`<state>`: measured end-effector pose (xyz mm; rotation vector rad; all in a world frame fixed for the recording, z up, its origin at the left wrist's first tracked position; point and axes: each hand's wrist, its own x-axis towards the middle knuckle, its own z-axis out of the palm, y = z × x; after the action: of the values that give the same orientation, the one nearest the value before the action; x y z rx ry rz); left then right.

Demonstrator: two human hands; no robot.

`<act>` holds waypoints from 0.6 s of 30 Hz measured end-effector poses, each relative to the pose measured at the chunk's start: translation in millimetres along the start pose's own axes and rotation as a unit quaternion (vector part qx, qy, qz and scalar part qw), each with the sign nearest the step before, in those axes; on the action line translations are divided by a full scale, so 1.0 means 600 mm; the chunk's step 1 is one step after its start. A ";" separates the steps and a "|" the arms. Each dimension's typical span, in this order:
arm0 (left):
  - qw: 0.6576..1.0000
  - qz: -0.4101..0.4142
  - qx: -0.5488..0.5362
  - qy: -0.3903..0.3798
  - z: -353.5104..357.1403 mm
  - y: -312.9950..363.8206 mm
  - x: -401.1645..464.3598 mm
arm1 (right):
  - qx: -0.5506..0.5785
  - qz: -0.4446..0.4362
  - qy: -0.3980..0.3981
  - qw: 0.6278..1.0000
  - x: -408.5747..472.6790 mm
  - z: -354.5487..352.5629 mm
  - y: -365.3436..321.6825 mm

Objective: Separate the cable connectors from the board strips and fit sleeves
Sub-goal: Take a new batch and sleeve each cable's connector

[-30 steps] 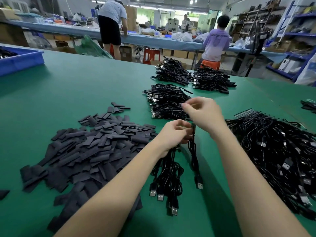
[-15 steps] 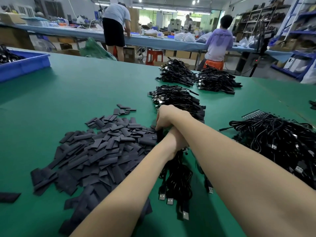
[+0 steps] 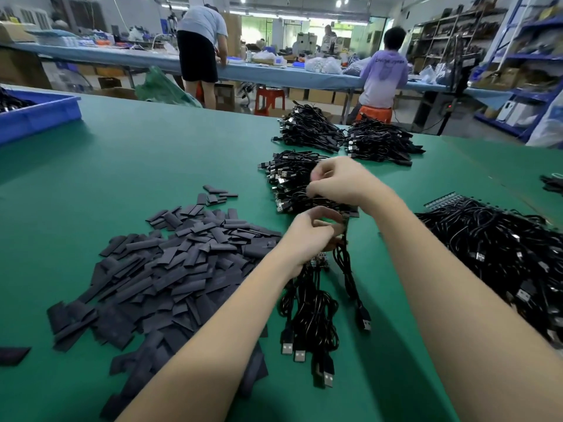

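Left hand (image 3: 307,239) grips the cable bunch (image 3: 313,303) beside the sleeve pile (image 3: 170,269); right hand (image 3: 338,184), back from that pile, pinches something unclear; bare green table (image 3: 152,159) lies leftward.

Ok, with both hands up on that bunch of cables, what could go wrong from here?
1. The left hand grips the bundle of cables near the top while the USB plugs hang loose low over the table; a sharp pull might tangle them.
2. The right hand works directly over the sorted cable pile, so a dropped piece could vanish among it.
3. The sleeve pile lies right beside the left forearm; a sweep could scatter sleeves.
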<state>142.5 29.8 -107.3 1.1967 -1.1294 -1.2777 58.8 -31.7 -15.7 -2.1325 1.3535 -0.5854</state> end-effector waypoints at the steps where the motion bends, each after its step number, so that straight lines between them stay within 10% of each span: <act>1: 1.000 0.001 -0.005 0.003 -0.002 0.002 0.000 | 0.061 0.006 0.039 0.997 -0.018 -0.012 0.027; 7: 1.000 0.000 -0.004 -0.011 -0.010 0.004 0.003 | 0.387 0.084 0.070 0.916 -0.127 -0.003 0.141; 18: 0.996 -0.017 -0.047 -0.068 -0.017 0.008 0.003 | 0.533 0.080 0.080 0.838 -0.152 0.029 0.163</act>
<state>152.9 27.6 -103.3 1.0778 -1.1378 -1.4408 -33.3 21.2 -98.8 -1.0588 0.8949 -1.1287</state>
